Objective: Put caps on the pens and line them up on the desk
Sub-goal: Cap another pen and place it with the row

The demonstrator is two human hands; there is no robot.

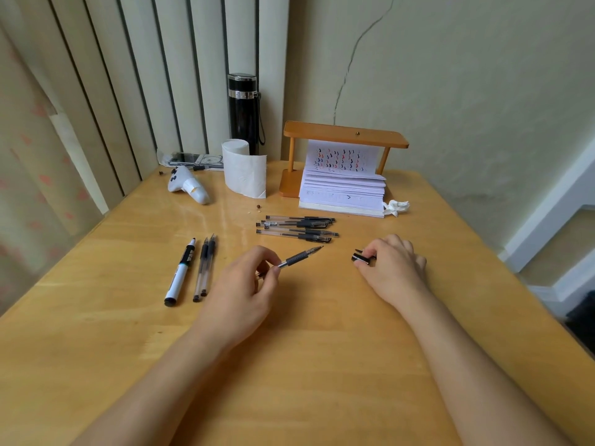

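Observation:
My left hand (244, 284) grips an uncapped clear gel pen (297, 258) by its barrel, with the bare tip pointing up and to the right. My right hand (391, 263) rests on the wooden desk (322, 365) and pinches a black pen cap (362, 257) that sticks out to the left of my fingers. A gap of bare desk separates the tip and the cap. Several more gel pens (297, 228) lie in a loose pile behind my hands. On the left, a white marker (181, 272) and two gel pens (204, 268) lie side by side.
At the back stand a wooden stand (346, 136) with a flip pad of paper (343, 191), a toilet roll (243, 169), a black flask (243, 111) and a white controller (188, 188). A crumpled tissue (396, 207) lies right of the pad. The desk's right edge drops off.

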